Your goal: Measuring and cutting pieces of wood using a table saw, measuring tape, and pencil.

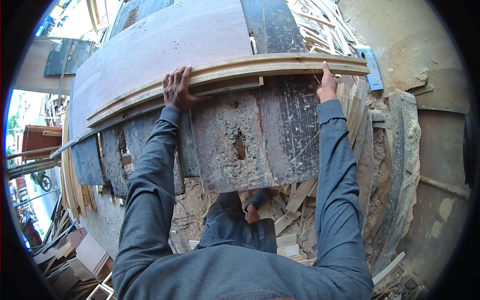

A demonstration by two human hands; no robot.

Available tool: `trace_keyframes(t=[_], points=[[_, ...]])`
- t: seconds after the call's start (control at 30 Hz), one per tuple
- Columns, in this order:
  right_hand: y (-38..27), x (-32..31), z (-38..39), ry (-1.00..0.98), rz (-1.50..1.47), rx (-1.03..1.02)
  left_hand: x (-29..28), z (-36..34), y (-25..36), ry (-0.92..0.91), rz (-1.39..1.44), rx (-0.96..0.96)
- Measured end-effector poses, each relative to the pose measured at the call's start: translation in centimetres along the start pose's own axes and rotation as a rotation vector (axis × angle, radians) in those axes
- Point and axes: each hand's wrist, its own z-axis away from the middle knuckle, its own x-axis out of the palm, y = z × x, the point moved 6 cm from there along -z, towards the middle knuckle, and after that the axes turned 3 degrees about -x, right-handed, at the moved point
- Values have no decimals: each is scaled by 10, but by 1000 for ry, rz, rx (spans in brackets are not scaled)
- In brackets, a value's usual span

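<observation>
A long, pale wooden batten (280,64) with a groove along its length lies across the bench, from the left side to past the bench's right edge. My left hand (177,90) is closed over it left of its middle, fingers on top and thumb on the near side. Toward its right end, my right hand (327,86) grips the near edge, thumb up on the face; the other fingers are mostly hidden under the wood. A darker wooden strip (227,86) runs along the batten's near side, partly covered by my left hand.
A large plywood sheet (200,32) covers the far left of the weathered bench (290,135), which has a ragged hole near its middle. Scrap wood (325,25) is heaped at the far right, and offcuts (295,205) lie below. A blue tool or box (371,65) stands beyond the batten's right end.
</observation>
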Motion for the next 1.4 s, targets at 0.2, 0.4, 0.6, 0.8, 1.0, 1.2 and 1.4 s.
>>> trace_keyframes(t=[0.2, 0.4, 0.6, 0.8, 1.0, 1.2, 1.4], points=[[-11, 18, -1, 45, 97, -50, 6, -17, -7, 12, 10, 6], [-6, 29, -14, 61, 74, -17, 9, -28, -12, 17, 0, 0], [-6, 36, -18, 71, 42, -34, 11, -36, -16, 40, 19, 14], [-3, 39, -29, -15, -69, 29, 13, -36, -17, 11, 7, -1], [-2, 45, -32, -79, -164, 170, 15, -39, -20, 8, 3, -5], [-14, 57, -33, -12, -96, 76, 22, -53, -26, -22, -10, -24], [-16, 56, -30, 15, -7, 37, 15, -65, -22, -157, -52, -67]])
